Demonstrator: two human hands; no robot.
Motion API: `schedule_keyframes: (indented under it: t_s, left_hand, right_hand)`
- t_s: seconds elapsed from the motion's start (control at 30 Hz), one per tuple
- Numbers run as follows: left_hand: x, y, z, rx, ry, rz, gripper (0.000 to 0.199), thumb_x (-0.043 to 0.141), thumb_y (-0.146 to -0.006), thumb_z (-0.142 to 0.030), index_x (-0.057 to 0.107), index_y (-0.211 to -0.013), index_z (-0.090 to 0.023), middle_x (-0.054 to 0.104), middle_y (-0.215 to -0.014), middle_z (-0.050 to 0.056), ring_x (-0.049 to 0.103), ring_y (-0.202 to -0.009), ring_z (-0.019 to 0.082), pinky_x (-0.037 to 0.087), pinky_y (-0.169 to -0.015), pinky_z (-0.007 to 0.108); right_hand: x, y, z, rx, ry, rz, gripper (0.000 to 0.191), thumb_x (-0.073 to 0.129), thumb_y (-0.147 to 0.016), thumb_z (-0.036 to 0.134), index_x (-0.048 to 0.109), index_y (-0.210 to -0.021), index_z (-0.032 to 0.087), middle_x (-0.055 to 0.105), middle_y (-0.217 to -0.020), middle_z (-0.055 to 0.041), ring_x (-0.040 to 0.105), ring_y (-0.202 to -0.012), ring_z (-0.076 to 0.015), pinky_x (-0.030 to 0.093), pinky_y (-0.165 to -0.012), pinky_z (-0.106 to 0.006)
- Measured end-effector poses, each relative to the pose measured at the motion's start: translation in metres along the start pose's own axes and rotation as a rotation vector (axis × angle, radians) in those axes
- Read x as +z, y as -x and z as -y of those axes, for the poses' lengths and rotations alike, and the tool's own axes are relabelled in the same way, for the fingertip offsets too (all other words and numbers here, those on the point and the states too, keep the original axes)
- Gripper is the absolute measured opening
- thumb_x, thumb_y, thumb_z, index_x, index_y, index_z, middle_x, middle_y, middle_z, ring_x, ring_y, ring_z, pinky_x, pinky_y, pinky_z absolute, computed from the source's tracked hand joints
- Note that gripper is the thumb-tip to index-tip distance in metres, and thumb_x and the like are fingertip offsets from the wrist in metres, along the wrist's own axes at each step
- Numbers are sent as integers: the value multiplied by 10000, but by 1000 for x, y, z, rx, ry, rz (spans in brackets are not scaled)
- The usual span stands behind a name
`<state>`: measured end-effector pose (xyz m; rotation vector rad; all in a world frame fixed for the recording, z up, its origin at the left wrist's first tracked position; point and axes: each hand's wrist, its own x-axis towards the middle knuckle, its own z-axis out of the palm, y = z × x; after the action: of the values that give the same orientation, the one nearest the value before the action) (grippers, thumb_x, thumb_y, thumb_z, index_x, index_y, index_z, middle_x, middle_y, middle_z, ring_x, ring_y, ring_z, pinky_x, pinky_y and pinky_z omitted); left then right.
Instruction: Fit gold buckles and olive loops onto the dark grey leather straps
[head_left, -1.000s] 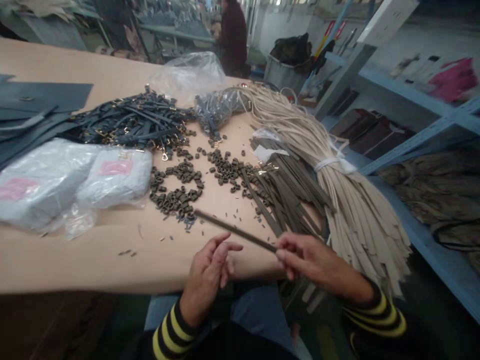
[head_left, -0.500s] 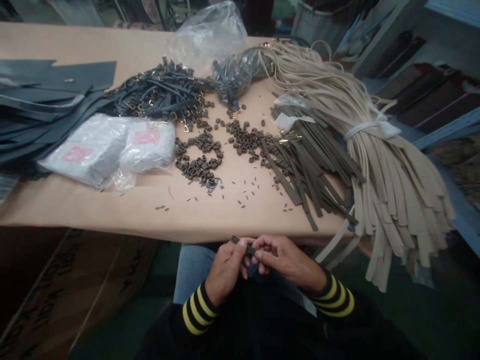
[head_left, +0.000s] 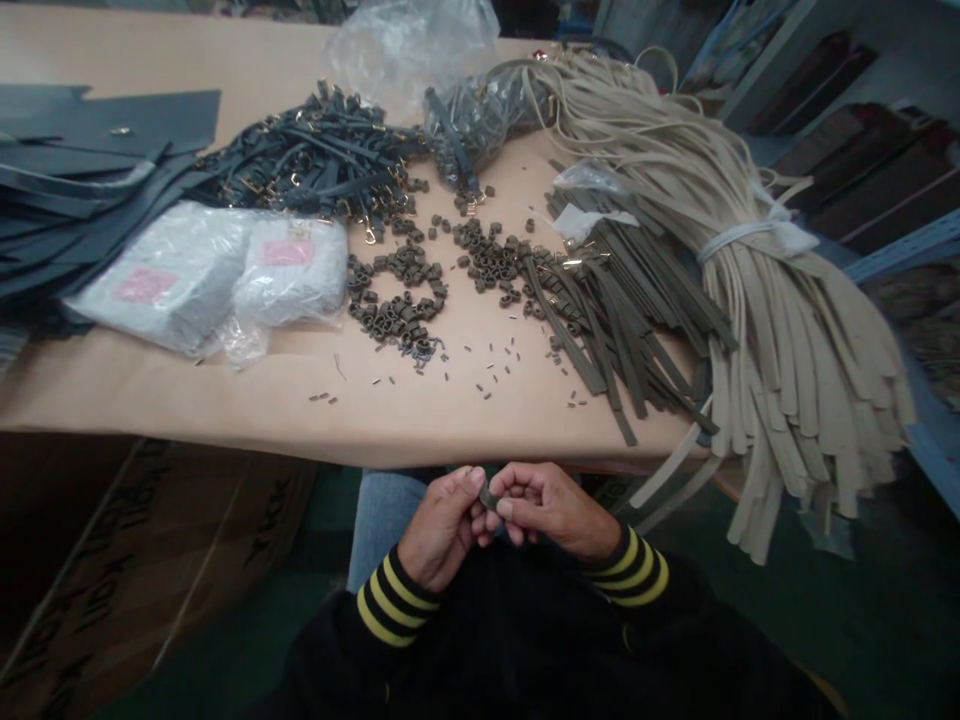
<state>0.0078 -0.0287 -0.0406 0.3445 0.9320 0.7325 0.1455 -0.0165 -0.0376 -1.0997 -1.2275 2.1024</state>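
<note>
Tan paper-topped table [head_left: 187, 410]; left hand [head_left: 442, 525], right hand [head_left: 547, 505]; pinching small olive loop [head_left: 489, 495]

head view looks down on the hands [head_left: 444, 517] [head_left: 547, 505].

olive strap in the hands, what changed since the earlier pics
The left hand and right hand came together toward the lap, drawing in the olive strap, earlier held out straight; now only a small bit shows between them. The beige strap bundle and olive loops lie as before.
</note>
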Motion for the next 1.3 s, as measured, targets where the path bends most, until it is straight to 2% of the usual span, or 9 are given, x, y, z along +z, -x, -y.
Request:
schedule_keyframes:
  t_s: [0.1,0.27,0.43,0.53,0.6,0.67,0.8,0.97,1.3]
  left_hand:
    - [-2,2,-6,75,19,-28,331,594,-690,-377,412,-548,-141,418,-441,-53,397,-400,44,314,-391,162]
    - [-24,10,-27,326,53,-276,301,644,-649,-325,413,-572,-148,393,-468,-77,390,-419,44,321,-388,157]
    - [-44,5,-7,180,-54,-322,328,625,-643,-378,384,-577,-165,375,-451,-83,383,-397,56,318,-366,167]
    - [-46,-2,13,62,-391,-225,317,554,-673,-435,419,-571,-167,411,-450,-58,413,-394,84,351,-375,206]
    - [-42,-2,16,179,-685,-233,264,550,-676,-417,514,-650,-156,524,-571,2,500,-511,128,422,-474,257]
    - [-36,1,9,383,-842,-290,239,551,-687,-377,575,-786,-162,580,-770,50,538,-670,154,449,-599,282]
    - [-20,12,-10,402,-633,-233,306,439,-778,-413,549,-903,-156,545,-639,2,486,-490,98,396,-433,211]
    - [-14,10,-16,319,-230,-266,272,469,-763,-425,495,-749,-155,420,-399,-80,338,-312,47,262,-303,143]
    - [-18,7,-6,277,-403,-249,350,502,-744,-439,452,-569,-141,447,-396,-57,361,-335,37,290,-357,155]
  right_hand:
    - [-5,0,-2,-6,-43,12,270,588,-706,369,483,-760,126,611,-644,-13,510,-441,-40,370,-406,-148]
    - [-21,21,7,5,-224,55,309,611,-714,367,463,-871,145,637,-666,-22,530,-404,-50,390,-380,-146]
    - [-23,40,21,-130,-383,36,305,635,-674,426,506,-776,169,559,-562,21,496,-394,-66,352,-339,-154]
    - [-22,35,29,-315,-203,-198,254,647,-675,389,542,-741,167,492,-549,46,439,-432,-50,362,-413,-172]
    - [-22,30,33,-340,24,-275,234,603,-722,376,549,-689,151,496,-605,26,468,-537,-66,391,-515,-195]
    - [-20,24,34,-223,190,-183,265,542,-765,388,534,-683,136,527,-656,-1,506,-620,-91,408,-589,-224]
    - [-8,13,23,97,148,92,329,475,-771,462,453,-719,138,549,-601,0,518,-469,-79,407,-465,-212]
    - [0,7,11,201,106,132,313,502,-752,444,434,-717,140,532,-567,23,482,-391,-45,380,-390,-162]
    - [6,-4,9,27,90,2,173,549,-732,283,513,-773,118,586,-680,-15,493,-465,-40,349,-397,-141]
